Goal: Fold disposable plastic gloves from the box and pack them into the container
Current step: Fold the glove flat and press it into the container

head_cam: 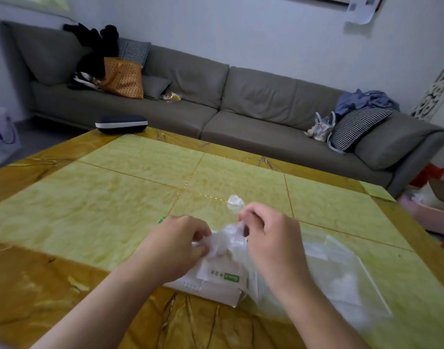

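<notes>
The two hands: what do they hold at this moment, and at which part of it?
Both hold one clear plastic glove above the box. The left hand pinches its left edge; the right hand pinches its upper end.

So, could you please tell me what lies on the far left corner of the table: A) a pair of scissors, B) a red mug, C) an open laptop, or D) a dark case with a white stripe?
D: a dark case with a white stripe lies on the far left corner of the table, beyond both hands.
</notes>
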Demonstrator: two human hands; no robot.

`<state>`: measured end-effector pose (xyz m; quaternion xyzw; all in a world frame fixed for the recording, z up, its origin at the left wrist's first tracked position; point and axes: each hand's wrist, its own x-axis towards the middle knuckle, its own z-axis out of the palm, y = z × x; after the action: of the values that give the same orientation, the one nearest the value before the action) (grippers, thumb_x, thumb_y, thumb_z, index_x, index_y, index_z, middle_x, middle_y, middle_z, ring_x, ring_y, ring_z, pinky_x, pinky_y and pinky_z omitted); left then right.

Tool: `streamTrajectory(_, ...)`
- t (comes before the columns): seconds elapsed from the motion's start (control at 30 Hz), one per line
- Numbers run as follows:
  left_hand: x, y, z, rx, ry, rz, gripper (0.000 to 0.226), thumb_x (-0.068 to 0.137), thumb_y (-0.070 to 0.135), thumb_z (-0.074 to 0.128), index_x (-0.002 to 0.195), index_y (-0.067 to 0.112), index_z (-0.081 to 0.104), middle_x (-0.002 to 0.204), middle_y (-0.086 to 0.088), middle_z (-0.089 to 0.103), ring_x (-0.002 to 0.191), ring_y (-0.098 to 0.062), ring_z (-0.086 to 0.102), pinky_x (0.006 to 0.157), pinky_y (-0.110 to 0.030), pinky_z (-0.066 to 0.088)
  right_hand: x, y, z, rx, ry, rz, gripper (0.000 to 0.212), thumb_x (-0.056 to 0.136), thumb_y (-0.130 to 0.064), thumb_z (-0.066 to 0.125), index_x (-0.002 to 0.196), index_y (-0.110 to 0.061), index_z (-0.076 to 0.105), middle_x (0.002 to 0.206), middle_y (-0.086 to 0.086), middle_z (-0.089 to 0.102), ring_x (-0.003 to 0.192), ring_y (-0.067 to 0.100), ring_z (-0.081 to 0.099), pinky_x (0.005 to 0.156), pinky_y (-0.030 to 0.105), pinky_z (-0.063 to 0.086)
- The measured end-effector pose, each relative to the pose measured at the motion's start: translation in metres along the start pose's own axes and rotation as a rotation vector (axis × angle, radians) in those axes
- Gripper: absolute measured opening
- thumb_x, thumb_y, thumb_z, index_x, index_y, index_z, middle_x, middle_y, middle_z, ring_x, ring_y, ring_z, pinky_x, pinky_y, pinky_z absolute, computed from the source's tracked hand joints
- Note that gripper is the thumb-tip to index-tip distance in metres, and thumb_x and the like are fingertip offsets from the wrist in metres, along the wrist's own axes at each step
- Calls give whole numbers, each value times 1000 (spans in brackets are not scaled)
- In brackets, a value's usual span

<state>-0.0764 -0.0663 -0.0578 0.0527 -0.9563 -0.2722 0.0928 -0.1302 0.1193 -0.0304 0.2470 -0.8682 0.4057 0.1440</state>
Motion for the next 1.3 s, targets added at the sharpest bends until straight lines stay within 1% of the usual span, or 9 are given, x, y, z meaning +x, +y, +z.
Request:
streamTrajectory(0.27, -3, 3, 1, 108, -10, 32, 10, 94, 28, 62, 95, 37, 66, 93, 19, 62, 87, -4, 59, 78, -29, 56, 13, -6, -48, 404, 281, 140, 25, 110, -19, 51, 93, -15, 70, 69, 5, 72, 69, 21, 75, 75, 42, 64)
streamTrajectory(0.37, -4, 4, 0, 98, -38, 34, 18, 98, 28, 57, 106, 40, 67, 104, 19, 65, 96, -5, 61, 83, -26, 55, 20, -8, -73, 692, 361, 241, 24, 110, -17, 52, 96, -6, 68, 62, 8, 66, 62, 34, 72, 62, 38, 60)
streamTrajectory(0.5, -7, 12, -22, -95, -21, -56, 52, 93, 2, 53, 126, 41, 61, 122, 22, 63, 115, 3, 58, 91, -13, 45, 17, -2, -89, 813, 323, 367, 20, 106, -16, 60, 92, -6, 70, 69, 2, 67, 60, 23, 65, 59, 40, 57)
streamTrajectory(0.6, -12, 37, -43, -455, 143, -55, 31, 97, 13, 63, 112, 40, 71, 109, 22, 73, 106, 4, 66, 90, -23, 52, 11, 2, -91, 876, 235, 404, 16, 103, -15, 63, 90, -7, 68, 73, 6, 65, 63, 25, 62, 59, 39, 54)
streamTrajectory(0.7, -25, 79, -46, -944, -265, -90, 34, 87, 53, 73, 111, 29, 78, 112, 8, 77, 106, -12, 73, 97, -39, 55, 7, 1, -89, 991, 98, 455, 13, 102, -15, 63, 94, -12, 73, 79, 5, 68, 69, 22, 65, 67, 38, 54)
streamTrajectory(0.8, -33, 108, -28, -1072, -478, -130, 32, 82, 56, 71, 102, 32, 81, 110, -8, 78, 106, -26, 74, 97, -44, 57, 3, 3, -85, 982, 5, 455, 19, 101, -12, 62, 95, -20, 79, 87, 5, 71, 80, 23, 67, 76, 39, 52)
streamTrajectory(0.97, -27, 118, -9, -1399, -380, -228, 34, 86, 25, 79, 107, -2, 76, 102, -23, 74, 83, -29, 69, 76, -33, 59, -3, 5, -88, 974, -5, 404, 15, 99, -24, 65, 101, -20, 79, 96, 7, 76, 84, 26, 69, 79, 44, 53)
streamTrajectory(1.17, -25, 122, -2, -1351, 110, -249, 6, 79, 11, 80, 82, 15, 82, 96, -20, 77, 82, -33, 74, 79, -42, 59, -15, 9, -89, 1190, -197, 555, 82, 84, -64, 74, 131, 2, 63, 126, 32, 66, 102, 44, 67, 89, 62, 55)
streamTrajectory(1.3, -26, 119, 0, -1329, 184, -216, 11, 78, 10, 81, 84, 3, 74, 92, -32, 71, 78, -39, 72, 74, -52, 60, -26, 4, -74, 1011, -289, 599, 69, 74, -29, 95, 127, 1, 62, 110, 23, 75, 89, 34, 74, 71, 38, 60)
